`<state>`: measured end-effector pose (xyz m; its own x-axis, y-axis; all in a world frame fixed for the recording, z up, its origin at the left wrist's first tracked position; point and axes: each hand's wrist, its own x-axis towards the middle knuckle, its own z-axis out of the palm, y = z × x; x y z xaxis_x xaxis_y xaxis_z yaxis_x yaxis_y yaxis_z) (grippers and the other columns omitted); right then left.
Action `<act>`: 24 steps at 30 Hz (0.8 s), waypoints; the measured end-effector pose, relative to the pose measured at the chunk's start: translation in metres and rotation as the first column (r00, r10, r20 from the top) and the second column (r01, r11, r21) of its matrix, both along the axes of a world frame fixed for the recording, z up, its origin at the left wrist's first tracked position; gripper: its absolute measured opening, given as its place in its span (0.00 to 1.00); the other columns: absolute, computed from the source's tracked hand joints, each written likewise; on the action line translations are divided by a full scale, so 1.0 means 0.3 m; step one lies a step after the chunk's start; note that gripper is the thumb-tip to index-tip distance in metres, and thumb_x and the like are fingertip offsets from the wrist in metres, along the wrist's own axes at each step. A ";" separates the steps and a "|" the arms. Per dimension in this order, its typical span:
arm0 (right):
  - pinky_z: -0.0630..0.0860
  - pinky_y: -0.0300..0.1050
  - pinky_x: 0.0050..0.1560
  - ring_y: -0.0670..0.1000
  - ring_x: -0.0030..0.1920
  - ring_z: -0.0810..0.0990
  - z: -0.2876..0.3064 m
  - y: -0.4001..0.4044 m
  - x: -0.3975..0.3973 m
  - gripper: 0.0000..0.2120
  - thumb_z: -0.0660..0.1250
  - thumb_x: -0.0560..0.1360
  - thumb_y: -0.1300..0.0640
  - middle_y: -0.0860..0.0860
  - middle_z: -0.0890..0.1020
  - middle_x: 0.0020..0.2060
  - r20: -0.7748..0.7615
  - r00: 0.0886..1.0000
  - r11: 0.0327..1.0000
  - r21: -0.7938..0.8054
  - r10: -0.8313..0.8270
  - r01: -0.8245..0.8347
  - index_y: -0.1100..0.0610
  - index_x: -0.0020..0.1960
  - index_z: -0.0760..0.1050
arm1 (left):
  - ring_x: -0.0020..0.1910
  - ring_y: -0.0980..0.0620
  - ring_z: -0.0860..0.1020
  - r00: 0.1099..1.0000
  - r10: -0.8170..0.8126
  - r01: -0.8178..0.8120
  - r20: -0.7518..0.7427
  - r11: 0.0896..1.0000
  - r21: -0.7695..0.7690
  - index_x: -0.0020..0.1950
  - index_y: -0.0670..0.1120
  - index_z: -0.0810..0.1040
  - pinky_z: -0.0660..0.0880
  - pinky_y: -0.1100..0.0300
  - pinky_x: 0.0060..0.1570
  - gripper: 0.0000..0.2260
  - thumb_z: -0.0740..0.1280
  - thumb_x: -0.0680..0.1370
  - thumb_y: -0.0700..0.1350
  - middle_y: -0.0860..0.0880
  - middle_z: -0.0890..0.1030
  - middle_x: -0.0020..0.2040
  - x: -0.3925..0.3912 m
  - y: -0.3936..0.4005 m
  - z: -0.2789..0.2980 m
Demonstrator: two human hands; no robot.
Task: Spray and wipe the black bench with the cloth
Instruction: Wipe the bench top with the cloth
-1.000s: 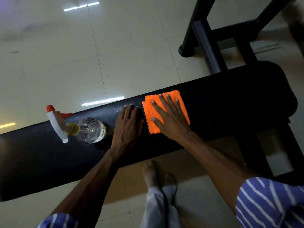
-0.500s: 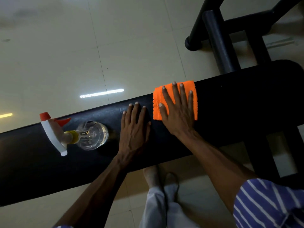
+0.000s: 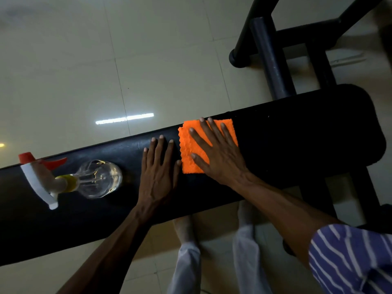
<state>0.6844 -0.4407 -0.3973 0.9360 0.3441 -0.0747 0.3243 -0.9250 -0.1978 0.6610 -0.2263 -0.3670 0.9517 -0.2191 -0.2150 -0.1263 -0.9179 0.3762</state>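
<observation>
Wiping is under way: the right hand (image 3: 218,153) presses flat on the folded orange microfibre cloth (image 3: 187,160) on the black padded surface (image 3: 297,145). The left hand (image 3: 158,172) rests flat and empty beside the cloth. Next likely calls for wiping near the clear plastic spray bottle (image 3: 93,179).

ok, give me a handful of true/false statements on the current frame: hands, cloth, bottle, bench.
1. The right hand lies flat on the orange cloth. True.
2. The left hand holds the spray bottle. False: it rests palm down on the black bench, apart from the bottle.
3. The spray bottle stands on the bench. True.
4. The cloth is bunched in a fist. False: it lies spread flat under open fingers.
5. The cloth lies between the left hand and the bottle. False: the left hand lies between them.
</observation>
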 end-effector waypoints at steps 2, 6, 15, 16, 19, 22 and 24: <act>0.45 0.59 0.87 0.56 0.87 0.48 0.004 -0.050 0.020 0.33 0.52 0.87 0.37 0.55 0.52 0.87 -0.003 0.998 0.998 -0.004 0.055 -0.055 0.50 0.87 0.52 | 0.83 0.38 0.55 1.000 -0.005 0.005 -0.003 1.000 -0.007 0.81 0.41 0.65 0.51 0.40 0.81 0.28 0.53 0.84 0.54 0.38 0.61 0.82 0.000 -0.014 0.008; 0.49 0.61 0.86 0.57 0.86 0.53 0.025 -0.140 0.128 0.31 0.52 0.86 0.39 0.56 0.56 0.86 -0.047 0.989 0.990 -0.023 -0.144 0.143 0.50 0.86 0.57 | 0.83 0.39 0.54 1.000 -0.021 0.021 0.009 1.000 -0.008 0.81 0.42 0.63 0.51 0.40 0.82 0.26 0.59 0.85 0.50 0.39 0.60 0.83 0.013 -0.057 0.009; 0.49 0.60 0.86 0.57 0.87 0.49 0.051 -0.156 0.001 0.30 0.51 0.87 0.40 0.54 0.52 0.87 -0.038 0.999 0.999 -0.038 -0.028 0.027 0.47 0.87 0.52 | 0.84 0.41 0.51 0.998 -0.046 0.048 -0.039 0.998 0.039 0.83 0.45 0.59 0.48 0.42 0.82 0.27 0.59 0.86 0.50 0.41 0.55 0.84 0.077 -0.102 0.007; 0.50 0.60 0.86 0.56 0.87 0.49 0.054 -0.198 0.026 0.30 0.51 0.87 0.40 0.53 0.52 0.87 -0.046 0.999 0.999 -0.051 -0.009 0.007 0.47 0.86 0.52 | 0.84 0.41 0.50 0.998 -0.040 0.042 -0.038 0.998 0.043 0.83 0.45 0.58 0.47 0.43 0.83 0.27 0.58 0.86 0.51 0.42 0.55 0.84 0.074 -0.105 0.007; 0.49 0.60 0.86 0.58 0.86 0.54 0.044 -0.198 0.132 0.29 0.53 0.87 0.41 0.56 0.58 0.86 -0.061 0.976 0.978 -0.031 -0.208 0.207 0.48 0.85 0.58 | 0.84 0.41 0.50 0.999 -0.039 0.040 -0.026 0.998 0.042 0.84 0.45 0.58 0.47 0.42 0.83 0.27 0.59 0.86 0.51 0.42 0.54 0.85 0.064 -0.111 -0.005; 0.47 0.61 0.86 0.60 0.86 0.55 0.039 -0.069 0.159 0.28 0.52 0.87 0.43 0.59 0.61 0.84 -0.045 0.907 0.908 -0.036 -0.418 0.416 0.50 0.84 0.62 | 0.84 0.40 0.50 0.999 -0.028 0.029 -0.018 0.998 0.055 0.83 0.45 0.59 0.48 0.41 0.82 0.27 0.59 0.85 0.51 0.41 0.55 0.84 0.059 -0.112 -0.016; 0.48 0.63 0.86 0.61 0.86 0.54 0.041 -0.037 0.098 0.27 0.51 0.87 0.43 0.59 0.59 0.85 -0.009 0.922 0.922 -0.014 -0.386 0.386 0.50 0.85 0.61 | 0.84 0.40 0.50 0.999 -0.027 0.028 -0.026 0.998 0.052 0.83 0.44 0.59 0.48 0.41 0.82 0.27 0.59 0.86 0.51 0.41 0.55 0.84 0.060 -0.120 -0.018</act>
<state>0.7138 -0.4517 -0.3851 0.9951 -0.0445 -0.0879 -0.0605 -0.9803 -0.1881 0.6790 -0.2623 -0.3723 0.9396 -0.2330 -0.2507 -0.1430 -0.9327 0.3310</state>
